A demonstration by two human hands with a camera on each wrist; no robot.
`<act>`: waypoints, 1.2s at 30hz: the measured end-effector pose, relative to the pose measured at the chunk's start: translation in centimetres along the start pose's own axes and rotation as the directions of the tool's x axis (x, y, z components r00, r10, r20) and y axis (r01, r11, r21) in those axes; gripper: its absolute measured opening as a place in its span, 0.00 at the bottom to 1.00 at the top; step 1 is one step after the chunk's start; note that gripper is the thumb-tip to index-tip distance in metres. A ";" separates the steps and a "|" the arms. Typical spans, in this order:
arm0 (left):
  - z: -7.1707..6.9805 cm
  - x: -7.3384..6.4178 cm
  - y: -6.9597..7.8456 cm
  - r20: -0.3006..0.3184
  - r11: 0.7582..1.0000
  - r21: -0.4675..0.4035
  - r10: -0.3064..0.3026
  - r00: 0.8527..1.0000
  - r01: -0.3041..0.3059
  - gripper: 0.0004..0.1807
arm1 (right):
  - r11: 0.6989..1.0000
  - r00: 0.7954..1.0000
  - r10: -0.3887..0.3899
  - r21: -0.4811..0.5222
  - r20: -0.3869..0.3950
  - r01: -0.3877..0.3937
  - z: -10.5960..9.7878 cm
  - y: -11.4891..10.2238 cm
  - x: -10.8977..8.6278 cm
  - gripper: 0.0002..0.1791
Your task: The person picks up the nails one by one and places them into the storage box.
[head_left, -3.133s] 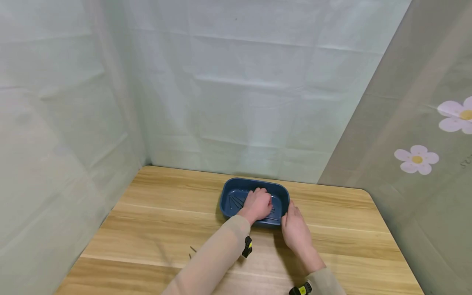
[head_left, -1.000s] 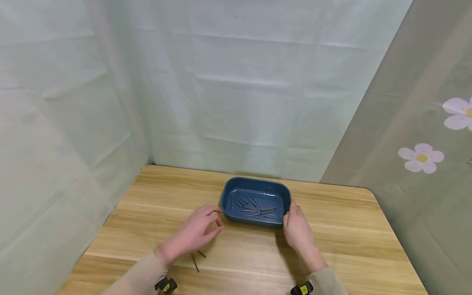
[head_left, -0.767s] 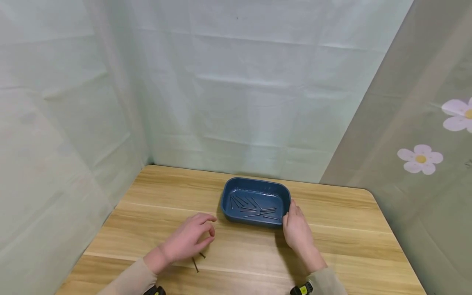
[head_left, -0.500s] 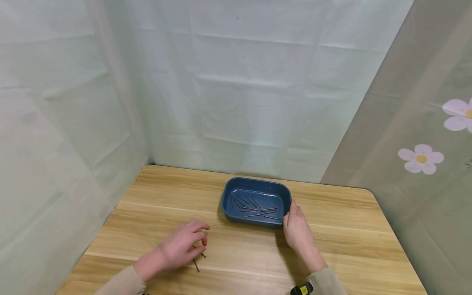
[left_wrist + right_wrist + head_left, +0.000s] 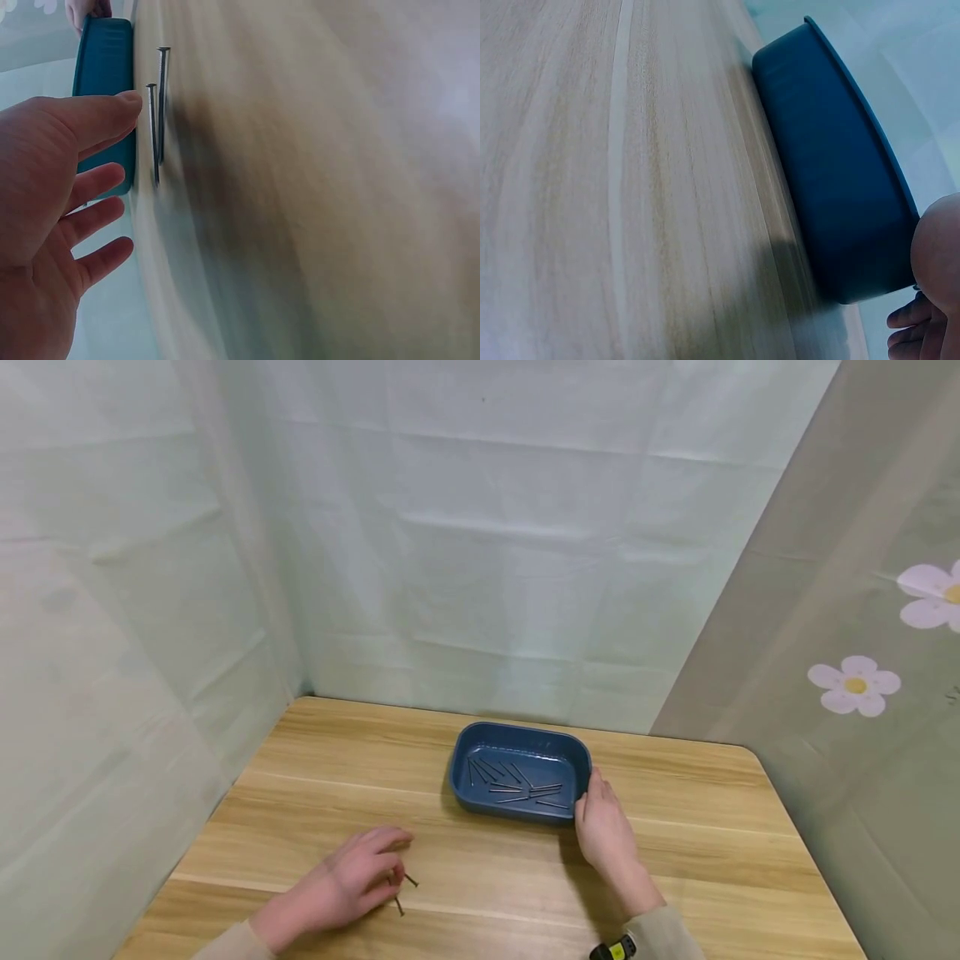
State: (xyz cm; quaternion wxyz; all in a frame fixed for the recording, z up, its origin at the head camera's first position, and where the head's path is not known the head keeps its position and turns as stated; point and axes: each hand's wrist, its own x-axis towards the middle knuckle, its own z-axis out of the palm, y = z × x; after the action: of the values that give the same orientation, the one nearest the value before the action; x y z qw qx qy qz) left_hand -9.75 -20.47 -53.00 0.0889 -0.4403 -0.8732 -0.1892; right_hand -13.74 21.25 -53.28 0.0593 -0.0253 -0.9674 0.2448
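My left hand (image 5: pixel 351 878) hovers low over the table at the front left, fingers relaxed and apart, holding nothing. Right by its thumb lie two loose nails (image 5: pixel 398 906), which the left wrist view shows side by side just beyond the thumb tip (image 5: pixel 129 101). Part of each nail is hidden by the hand in the head view. My right hand (image 5: pixel 606 831) rests against the right end of a dark blue rectangular container (image 5: pixel 510 812), fingers straight along its wall and thumb at the near corner. Several nails (image 5: pixel 506 789) are scattered on the container's floor.
The wooden table (image 5: pixel 315 760) reaches back to a pale cloth curtain (image 5: pixel 465 568). Another curtain (image 5: pixel 757 685) with printed flowers hangs on the right. The container stands near the table's back edge.
My left hand has come out of the container and moved left and towards me, down to the two nails on the table. The right hand has stayed at the container's end.
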 end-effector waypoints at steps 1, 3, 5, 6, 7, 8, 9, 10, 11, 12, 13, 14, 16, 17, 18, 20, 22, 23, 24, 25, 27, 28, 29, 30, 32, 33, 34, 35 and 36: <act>0.0 -0.2 0.0 -0.004 1.000 0.001 0.000 1.000 0.000 0.15 | 1.000 1.000 -0.001 0.001 0.000 0.001 0.0 0.0 0.0 0.32; 0.0 -0.4 0.0 -0.013 1.000 -0.001 0.004 1.000 -0.004 0.16 | 1.000 1.000 -0.002 0.003 0.001 0.002 0.0 0.0 0.0 0.32; 0.0 -0.7 -0.1 -0.026 1.000 0.002 0.011 1.000 -0.010 0.17 | 1.000 1.000 -0.003 0.003 0.000 0.003 0.0 -0.1 0.0 0.31; -0.1 -0.8 0.0 -0.031 1.000 0.000 0.012 0.999 -0.012 0.17 | 1.000 1.000 -0.002 0.005 0.002 0.002 -0.1 -0.1 0.0 0.31; -0.1 -0.8 0.0 -0.041 1.000 0.003 0.014 0.999 -0.014 0.17 | 1.000 1.000 -0.001 0.004 0.005 0.001 -0.1 -0.1 0.0 0.31; -0.1 -0.9 0.0 -0.048 1.000 0.006 0.020 0.999 -0.019 0.18 | 1.000 1.000 -0.001 0.005 0.006 0.001 -0.1 -0.1 0.0 0.31; -0.1 -1.0 -0.1 -0.054 1.000 0.008 0.025 0.998 -0.024 0.18 | 1.000 1.000 -0.001 0.005 0.006 0.001 -0.2 -0.1 0.0 0.31; 0.0 -1.0 -0.1 -0.056 1.000 0.010 0.026 0.998 -0.025 0.18 | 1.000 1.000 -0.001 0.005 0.007 0.001 -0.2 -0.1 0.1 0.31; 0.0 -1.1 -0.1 -0.055 1.000 0.013 0.025 0.998 -0.024 0.18 | 1.000 1.000 -0.001 0.005 0.008 0.001 -0.2 -0.1 0.1 0.31; 0.0 -1.1 -0.1 -0.052 1.000 0.013 0.023 0.998 -0.023 0.17 | 1.000 1.000 -0.001 0.003 0.009 0.001 -0.2 -0.1 0.1 0.32; 0.1 -1.2 -0.1 -0.044 1.000 0.011 0.019 0.999 -0.019 0.17 | 1.000 1.000 0.000 -0.001 0.010 0.000 -0.2 -0.1 0.1 0.32; 0.1 -1.2 -0.1 -0.035 1.000 0.008 0.014 0.999 -0.014 0.17 | 1.000 1.000 -0.001 -0.003 0.009 0.001 -0.2 -0.1 0.1 0.32; 0.2 -1.3 -0.1 -0.011 1.000 0.003 -0.001 1.000 0.001 0.16 | 1.000 1.000 0.001 -0.008 0.009 -0.001 -0.1 0.0 0.0 0.32; 0.2 -1.3 -0.2 -0.002 1.000 -0.001 -0.006 1.000 0.006 0.15 | 1.000 1.000 0.002 -0.009 0.008 -0.002 -0.1 0.0 0.0 0.31; 0.3 -1.4 -0.1 0.004 1.000 -0.003 -0.009 1.000 0.009 0.15 | 1.000 1.000 0.001 -0.010 0.008 -0.001 -0.1 0.0 0.0 0.31; 0.3 -1.4 -0.1 0.014 1.000 -0.005 -0.016 1.000 0.016 0.15 | 1.000 1.000 0.003 -0.009 0.010 -0.003 -0.1 0.0 -0.1 0.31; 0.4 -1.4 -0.2 0.017 1.000 -0.006 -0.018 1.000 0.018 0.14 | 1.000 1.000 0.004 -0.009 0.011 -0.004 -0.1 0.0 -0.1 0.32; 0.4 -1.5 -0.2 0.017 1.000 -0.008 -0.016 1.000 0.017 0.14 | 1.000 1.000 0.006 -0.008 0.012 -0.006 -0.1 -0.1 -0.1 0.32; 0.4 -1.5 -0.2 0.019 1.000 -0.010 -0.016 1.000 0.016 0.14 | 1.000 1.000 0.006 -0.008 0.012 -0.006 -0.1 -0.1 -0.1 0.32; 0.4 -1.5 -0.2 0.021 1.000 -0.012 -0.015 1.000 0.015 0.14 | 1.000 1.000 0.009 -0.009 0.013 -0.009 -0.1 -0.2 -0.1 0.32; 0.4 -1.4 -0.2 0.027 1.000 -0.014 -0.012 1.000 0.012 0.14 | 1.000 1.000 0.014 -0.008 0.014 -0.014 -0.1 -0.2 -0.1 0.32; 0.4 -1.4 -0.2 0.030 1.000 -0.015 -0.010 1.000 0.010 0.14 | 1.000 1.000 0.015 -0.007 0.014 -0.015 -0.1 -0.2 -0.1 0.32; 0.3 -1.4 -0.2 0.032 1.000 -0.015 -0.008 0.999 0.008 0.13 | 1.000 1.000 0.014 -0.006 0.014 -0.014 -0.1 -0.2 0.0 0.32; 0.3 -1.3 -0.2 0.035 1.000 -0.013 -0.007 0.999 0.007 0.13 | 1.000 1.000 0.012 -0.005 0.013 -0.012 -0.1 -0.2 0.0 0.32; 0.3 -1.3 -0.2 0.041 1.000 -0.008 -0.005 0.999 0.005 0.13 | 1.000 1.000 0.010 -0.003 0.013 -0.010 -0.1 -0.2 0.0 0.32; 0.3 -1.3 -0.2 0.045 1.000 -0.007 -0.004 0.999 0.004 0.13 | 1.000 1.000 0.007 -0.004 0.010 -0.007 0.0 -0.2 0.0 0.32; 0.3 -1.2 -0.2 0.050 1.000 -0.006 -0.005 0.999 0.005 0.13 | 1.000 1.000 0.005 -0.005 0.008 -0.005 0.0 -0.1 0.0 0.32; 0.3 -1.2 -0.2 0.055 1.000 -0.008 -0.007 0.998 0.007 0.13 | 1.000 1.000 0.004 -0.004 0.007 -0.003 0.0 -0.1 0.0 0.32; 0.3 -1.2 -0.2 0.059 1.000 -0.009 -0.009 0.998 0.009 0.14 | 1.000 1.000 0.003 -0.005 0.006 -0.003 0.0 -0.1 0.0 0.32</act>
State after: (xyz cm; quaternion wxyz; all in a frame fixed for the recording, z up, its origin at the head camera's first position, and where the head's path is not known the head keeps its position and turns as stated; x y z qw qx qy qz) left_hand -9.18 -21.27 -53.70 0.0602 -0.4423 -0.8765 -0.1804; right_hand -13.75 21.16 -53.27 0.0560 -0.0264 -0.9682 0.2424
